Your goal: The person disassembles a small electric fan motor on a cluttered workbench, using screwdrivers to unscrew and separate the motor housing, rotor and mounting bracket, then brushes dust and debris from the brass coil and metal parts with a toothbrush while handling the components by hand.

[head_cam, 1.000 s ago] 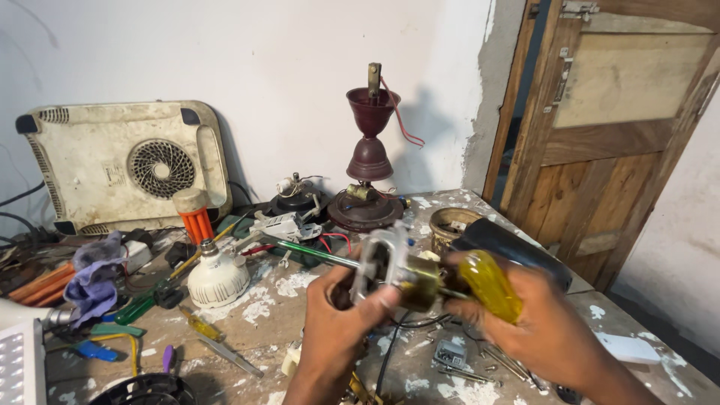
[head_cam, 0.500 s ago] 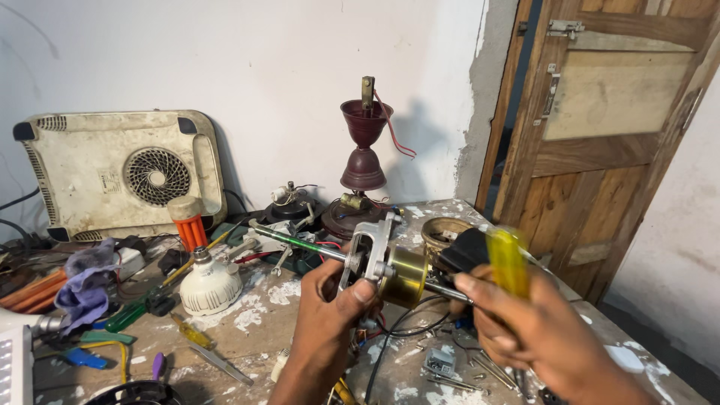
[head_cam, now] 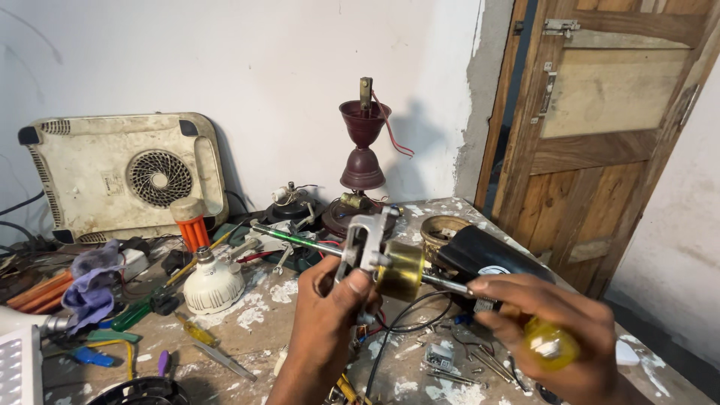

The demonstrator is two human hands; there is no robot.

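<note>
My left hand grips a small motor with a grey metal bracket and a brass-coloured round body, held above the workbench. A thin shaft sticks out of it to the left. My right hand holds a screwdriver with a yellow translucent handle. Its metal shank points left and meets the brass body of the motor. Black wires hang down from the motor.
The paint-spattered workbench is littered with tools, screws, a white bulb base, an orange lamp and a purple cloth. A cream fan casing leans on the wall. A maroon fan rod cover stands behind. A wooden door is at the right.
My right hand has lowered the screwdriver handle and turned it toward level, with the shank against the motor. The motor has stayed raised in my left hand.
</note>
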